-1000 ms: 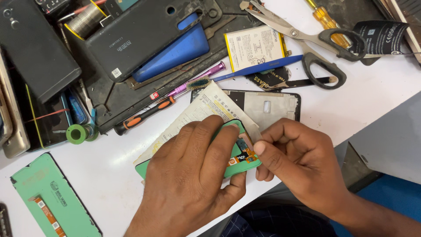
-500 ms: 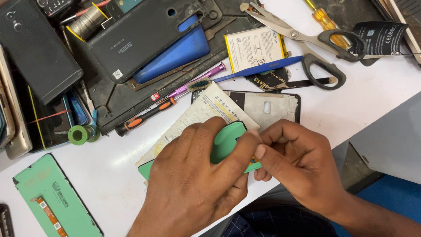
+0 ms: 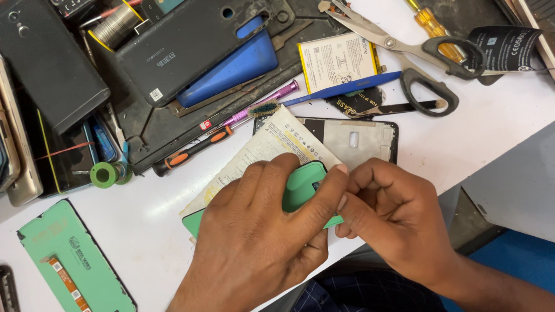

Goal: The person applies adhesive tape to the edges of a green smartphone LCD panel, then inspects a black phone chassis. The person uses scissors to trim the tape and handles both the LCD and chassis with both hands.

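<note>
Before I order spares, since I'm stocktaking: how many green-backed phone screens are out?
2. One green-backed screen lies under both hands at the table's front edge; the other green-backed screen lies at the lower left. More may hide in the clutter.

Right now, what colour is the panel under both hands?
Green, with a dark edge: the panel shows between the left hand and right hand in the head view.

A phone repair workbench: loose back covers [image 3: 196, 43], battery [image 3: 338, 58], screwdrivers [image 3: 193, 150], scissors [image 3: 404, 52], solder spool [image 3: 115, 23].
</note>
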A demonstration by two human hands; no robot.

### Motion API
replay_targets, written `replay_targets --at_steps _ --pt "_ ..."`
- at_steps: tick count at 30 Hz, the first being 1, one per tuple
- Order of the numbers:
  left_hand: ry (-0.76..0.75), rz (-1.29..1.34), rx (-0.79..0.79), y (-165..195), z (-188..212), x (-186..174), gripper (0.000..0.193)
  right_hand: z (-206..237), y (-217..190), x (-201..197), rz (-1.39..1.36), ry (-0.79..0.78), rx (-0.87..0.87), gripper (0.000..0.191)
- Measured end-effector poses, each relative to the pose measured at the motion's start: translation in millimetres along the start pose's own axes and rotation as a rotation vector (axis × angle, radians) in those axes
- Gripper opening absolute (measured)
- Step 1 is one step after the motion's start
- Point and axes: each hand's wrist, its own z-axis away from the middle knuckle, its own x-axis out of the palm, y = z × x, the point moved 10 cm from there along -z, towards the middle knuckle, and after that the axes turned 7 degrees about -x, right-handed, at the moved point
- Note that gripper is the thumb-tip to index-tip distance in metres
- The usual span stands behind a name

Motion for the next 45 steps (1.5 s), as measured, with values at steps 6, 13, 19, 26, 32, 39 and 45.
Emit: replay_targets --at_steps 6,13,19,26,32,39,45 --pt "0.007 -0.016 -0.003 0.6 0.7 -0.1 0.043 1.8 1.6 -0.1 0.01 0.012 0.009 0.01" --pt "0.021 -0.005 0.008 2.0 1.3 -2.4 0.043 2.5 1.0 2.9 -0.053 -0.02 -0.009 0.014" --pt "0.01 -0.002 0.004 0.4 1.5 -2.6 0.05 5.4 -7.3 5.2 -0.107 -0.119 -0.085 0.028" --pt "0.007 0.031 0.01 -0.6 2.1 -5.8 0.062 -0.6 18.6 6.2 -0.548 -0.131 0.16 0.029" --pt "0.004 0.068 0.001 -1.8 3.9 -6.2 0.066 3.1 21.3 7.8 -0.56 -0.14 0.174 0.025" --pt "0.007 0.067 0.008 -0.5 4.6 -5.9 0.066 5.0 22.2 7.9 -0.539 -0.151 0.176 0.021" --pt "0.007 0.062 0.011 0.2 5.3 -4.7 0.075 6.3 20.3 6.0 -0.463 -0.126 0.157 0.018"
